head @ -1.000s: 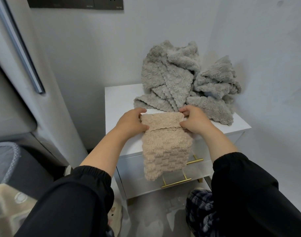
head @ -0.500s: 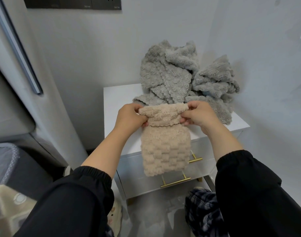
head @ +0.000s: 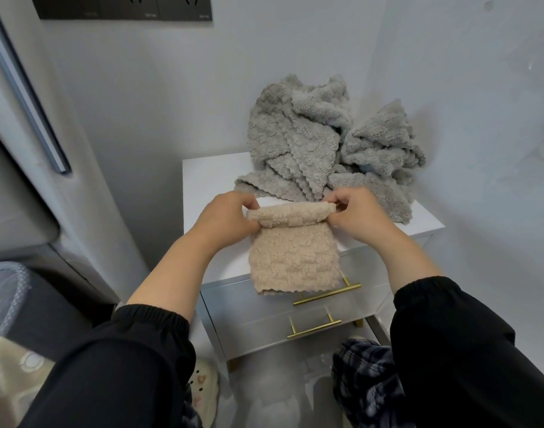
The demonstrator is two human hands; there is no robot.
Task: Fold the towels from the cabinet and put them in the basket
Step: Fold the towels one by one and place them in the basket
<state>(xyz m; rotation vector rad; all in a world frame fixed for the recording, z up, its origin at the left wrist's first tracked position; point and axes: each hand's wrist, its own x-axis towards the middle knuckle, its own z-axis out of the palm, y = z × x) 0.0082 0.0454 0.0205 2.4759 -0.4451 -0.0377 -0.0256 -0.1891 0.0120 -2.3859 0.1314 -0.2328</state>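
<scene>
Here, left hand and right hand pinch beige towel; grey towel heap behind on cabinet.

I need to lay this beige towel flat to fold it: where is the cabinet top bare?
Bare: the left strip of the cabinet top, between its left edge and the grey towels, down to the front edge. Crowded: back right, where those towels heap against the wall.

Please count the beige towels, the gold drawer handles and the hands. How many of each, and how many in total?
beige towel: 1
gold drawer handles: 2
hands, left hand and right hand: 2
Total: 5
</scene>
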